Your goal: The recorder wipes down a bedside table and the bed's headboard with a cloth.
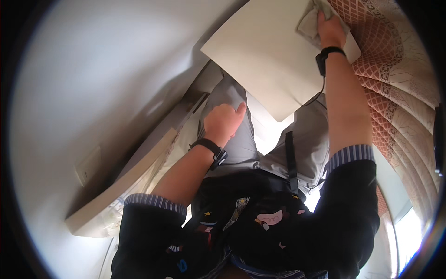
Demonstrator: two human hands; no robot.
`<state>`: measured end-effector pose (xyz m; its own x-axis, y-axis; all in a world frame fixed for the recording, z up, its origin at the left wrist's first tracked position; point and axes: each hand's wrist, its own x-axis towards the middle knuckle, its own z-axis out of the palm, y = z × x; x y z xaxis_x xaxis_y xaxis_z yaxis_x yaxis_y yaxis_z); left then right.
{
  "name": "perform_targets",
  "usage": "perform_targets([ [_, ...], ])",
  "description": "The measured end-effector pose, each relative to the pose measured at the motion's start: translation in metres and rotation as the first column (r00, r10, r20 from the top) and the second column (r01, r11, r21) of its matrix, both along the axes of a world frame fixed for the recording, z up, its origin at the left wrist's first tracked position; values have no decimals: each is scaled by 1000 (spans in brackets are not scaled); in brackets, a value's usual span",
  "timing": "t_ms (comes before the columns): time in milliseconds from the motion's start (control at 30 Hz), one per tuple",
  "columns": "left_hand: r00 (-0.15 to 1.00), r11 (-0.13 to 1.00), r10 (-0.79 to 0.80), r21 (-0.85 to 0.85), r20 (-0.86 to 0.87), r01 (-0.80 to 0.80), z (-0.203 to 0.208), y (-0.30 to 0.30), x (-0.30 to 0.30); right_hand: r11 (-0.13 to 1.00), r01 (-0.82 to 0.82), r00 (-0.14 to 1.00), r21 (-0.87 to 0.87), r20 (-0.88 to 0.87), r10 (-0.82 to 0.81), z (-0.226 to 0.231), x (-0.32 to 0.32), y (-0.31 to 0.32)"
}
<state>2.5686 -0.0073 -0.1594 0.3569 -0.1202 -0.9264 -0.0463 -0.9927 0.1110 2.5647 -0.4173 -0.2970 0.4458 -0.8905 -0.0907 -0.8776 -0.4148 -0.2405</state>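
My right hand (331,29) reaches far forward and presses a crumpled grey-beige cloth (308,24) onto a flat, cream-coloured top (265,51). The cloth lies by the far right part of that top, bunched under and around my fingers. My left hand (223,122) hovers over or rests on my left thigh, closed in a loose fist with its thumb sticking out. Nothing shows in it, and its curled fingers are mostly turned away from view. Each wrist wears a black band.
A patterned curtain (395,65) in red-brown and beige hangs close along the right. On the left rises a pale wall (93,83) with a socket plate (88,167). A long cream panel edge (125,190) stands by my left forearm. A thin dark cable (323,86) hangs below my right wrist.
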Motion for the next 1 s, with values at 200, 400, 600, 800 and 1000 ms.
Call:
perform_targets([
  [200,999,990,40,135,14,-41,2,-7,1,996,-30,1000,-80,-1,30,19,15,10],
  [400,998,996,33,81,51,-37,5,-13,-14,862,-53,998,-504,-52,31,-11,-29,43],
  [600,985,995,46,-89,163,-31,1,10,-29,983,-138,981,-122,-153,119,13,-100,202],
  [800,977,983,52,-181,209,-13,0,26,-34,985,-146,989,86,43,143,36,-188,342],
  [1000,959,968,104,-250,263,-36,6,40,-47,981,-118,992,153,-31,125,42,-233,368],
])
